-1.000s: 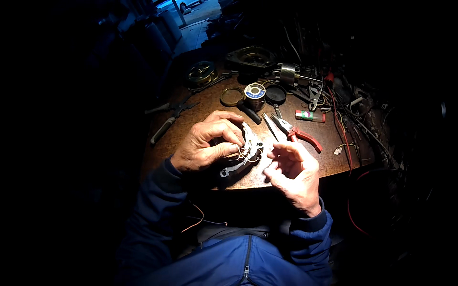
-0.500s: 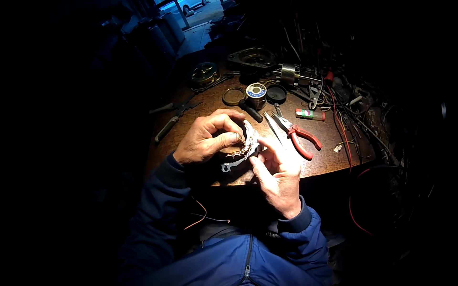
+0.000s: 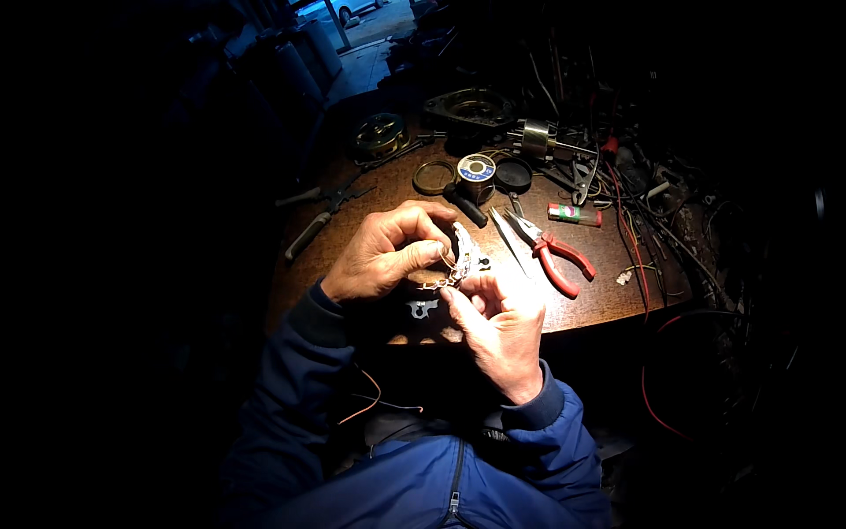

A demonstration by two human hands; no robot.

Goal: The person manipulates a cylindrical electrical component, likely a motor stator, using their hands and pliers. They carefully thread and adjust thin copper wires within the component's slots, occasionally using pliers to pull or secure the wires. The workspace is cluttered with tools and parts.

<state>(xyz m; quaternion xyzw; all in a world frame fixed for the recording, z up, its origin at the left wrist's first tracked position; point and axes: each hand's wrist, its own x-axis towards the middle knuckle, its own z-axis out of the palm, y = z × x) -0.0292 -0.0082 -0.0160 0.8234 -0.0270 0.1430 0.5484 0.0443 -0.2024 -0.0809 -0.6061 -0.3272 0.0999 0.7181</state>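
wire winding (image 3: 466,246), white-bound, curved: now two-handed, frame centre
left hand (image 3: 383,256): gripping it
right hand (image 3: 500,326): moved in, pinching its lower edge

we see a white part (image 3: 463,254) between our hands (image 3: 383,257), red-handled pliers (image 3: 544,244) beyond, and blue sleeves (image 3: 564,441) behind.

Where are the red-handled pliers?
Head view, right of centre: the red-handled pliers lie on the table beyond the right hand, beside a slim silver tool.
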